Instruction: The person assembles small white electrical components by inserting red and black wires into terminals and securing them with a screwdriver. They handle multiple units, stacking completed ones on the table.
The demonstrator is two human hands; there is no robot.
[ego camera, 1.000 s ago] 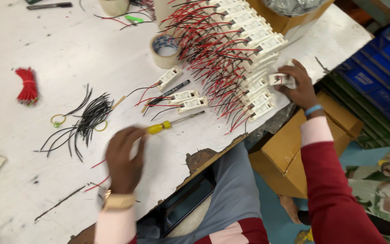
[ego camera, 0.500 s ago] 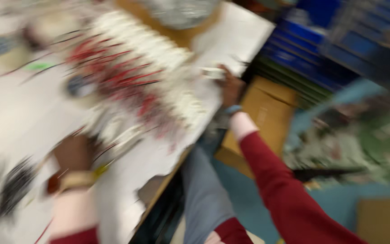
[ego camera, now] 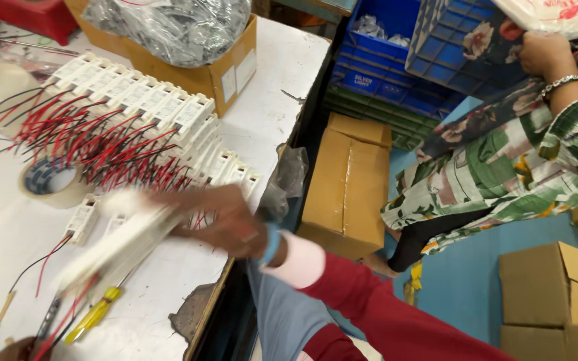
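The right hand (ego camera: 219,224), at centre left of the frame, is closed around a stack of white modules (ego camera: 118,244) that streaks blurred toward the lower left, with red wires trailing from it. Only a sliver of the left hand (ego camera: 8,349) shows at the bottom left corner, so I cannot tell whether it is open or closed; it is beside a yellow screwdriver (ego camera: 93,314) lying on the white table (ego camera: 262,113). Above the held stack, rows of more white modules (ego camera: 148,107) with red and black wires (ego camera: 81,144) spread across the upper left, and a tape roll (ego camera: 51,182) lies just left of them. A cardboard box (ego camera: 225,73) holding a bag of parts stands at the top, on the table's far side. To the right of the table, a brown carton (ego camera: 346,184) stands on the floor beside blue crates (ego camera: 396,63). At the upper right another person's hand (ego camera: 543,53) holds a white bag (ego camera: 556,13)
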